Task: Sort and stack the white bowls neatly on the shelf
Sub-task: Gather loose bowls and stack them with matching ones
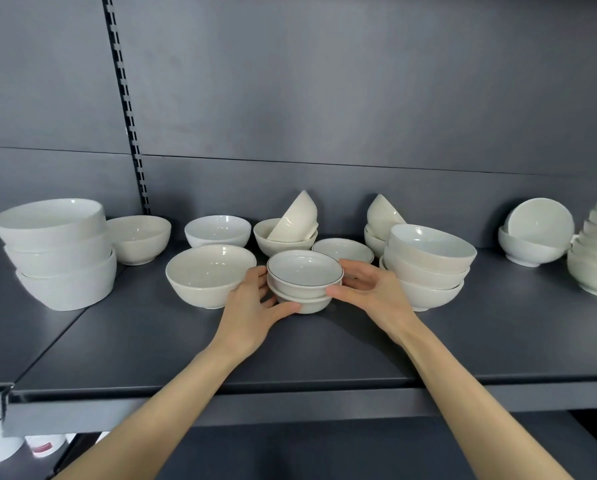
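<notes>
Glossy round white bowls (pixel 304 282), stacked, between left hand (pixel 252 306) and right hand (pixel 369 289)

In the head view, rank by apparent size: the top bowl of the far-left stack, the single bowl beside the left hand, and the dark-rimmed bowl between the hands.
1. Top bowl of the far-left stack, widest.
2. Single bowl beside the left hand.
3. Dark-rimmed bowl, clearly smallest.
Wide-angle edge stretch may exaggerate the first.
</notes>
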`<state>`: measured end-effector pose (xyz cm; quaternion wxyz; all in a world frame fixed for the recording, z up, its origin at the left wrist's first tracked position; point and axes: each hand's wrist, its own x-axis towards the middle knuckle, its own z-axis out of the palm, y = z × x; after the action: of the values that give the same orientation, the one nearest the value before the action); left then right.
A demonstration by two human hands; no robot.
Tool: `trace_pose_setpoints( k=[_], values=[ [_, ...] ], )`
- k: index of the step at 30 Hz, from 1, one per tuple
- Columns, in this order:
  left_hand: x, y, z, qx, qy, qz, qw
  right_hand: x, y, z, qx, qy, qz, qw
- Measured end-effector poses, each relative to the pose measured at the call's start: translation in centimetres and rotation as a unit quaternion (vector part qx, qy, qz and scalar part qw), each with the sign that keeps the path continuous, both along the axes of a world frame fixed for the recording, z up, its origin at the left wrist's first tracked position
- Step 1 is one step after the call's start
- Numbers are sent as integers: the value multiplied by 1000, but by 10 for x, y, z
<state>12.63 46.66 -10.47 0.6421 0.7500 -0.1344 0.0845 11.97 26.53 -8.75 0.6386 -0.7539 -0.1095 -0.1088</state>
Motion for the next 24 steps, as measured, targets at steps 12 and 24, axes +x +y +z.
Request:
trace_pose_setpoints(
  k=[12,24],
  values=[
    [-2,8,0,130,-39,22,991,-3,2,4,-57,8,-17,998],
    [-65,-13,11,376,-86,-37,922,-93,-43,10,-306,56,-136,941]
  ],
)
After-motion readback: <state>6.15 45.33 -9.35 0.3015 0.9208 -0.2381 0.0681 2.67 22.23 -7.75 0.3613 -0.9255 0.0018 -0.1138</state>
